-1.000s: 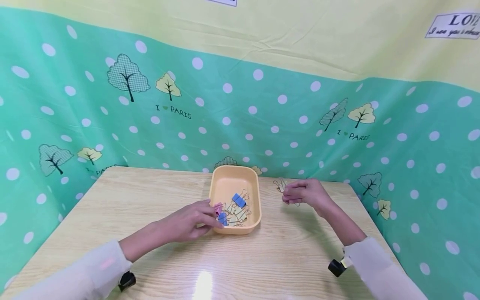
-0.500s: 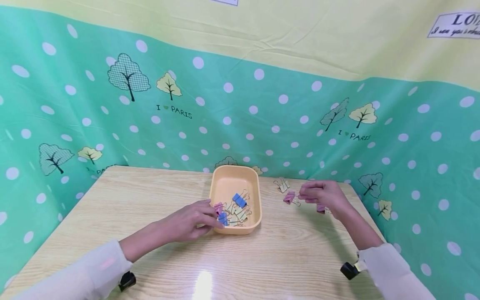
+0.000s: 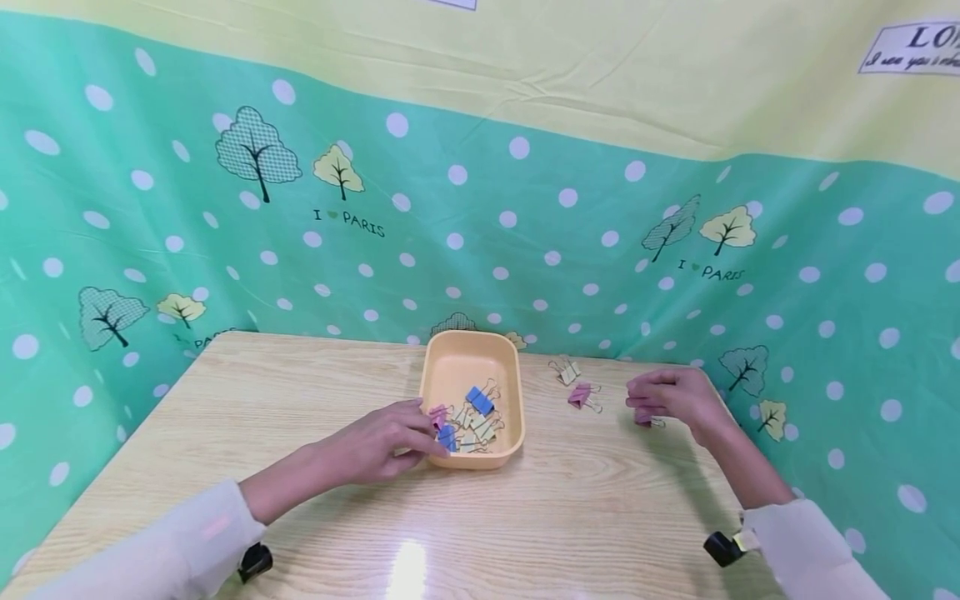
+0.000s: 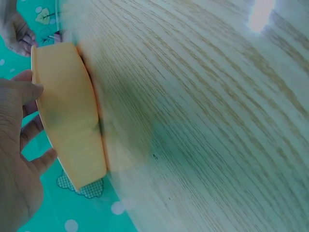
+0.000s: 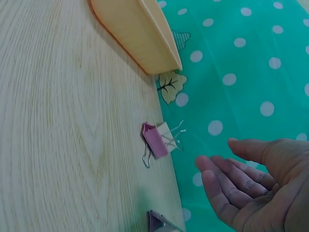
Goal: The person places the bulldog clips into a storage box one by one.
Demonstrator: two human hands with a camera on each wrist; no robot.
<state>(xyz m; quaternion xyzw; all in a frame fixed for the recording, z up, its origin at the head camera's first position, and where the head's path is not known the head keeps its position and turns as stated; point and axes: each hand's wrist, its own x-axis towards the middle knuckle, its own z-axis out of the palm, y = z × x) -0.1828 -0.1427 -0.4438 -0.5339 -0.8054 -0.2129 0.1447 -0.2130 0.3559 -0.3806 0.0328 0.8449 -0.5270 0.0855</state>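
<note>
My left hand (image 3: 390,442) holds the near left rim of a yellow plastic tray (image 3: 512,367), thumb outside the wall and fingers over the edge. Inside the tray lie blue binder clips (image 3: 480,400), a pink one and several cream ones. My right hand (image 3: 678,398) hovers over the right part of the table, fingers loosely bent and nothing between them. Just under its fingertips in the head view is a pink binder clip (image 3: 643,417), partly hidden. Left of it lie another pink binder clip (image 5: 157,142) and a cream binder clip (image 3: 568,372).
The wooden table (image 3: 315,533) ends at a green polka-dot curtain (image 3: 375,275) at the back and both sides. Black wrist cameras (image 3: 723,548) hang under both sleeves. The tray stands near the table's back edge.
My right hand has moved right, away from the cream and pink binder clips it partly covered, to the other pink clip. The left hand stays on the tray.
</note>
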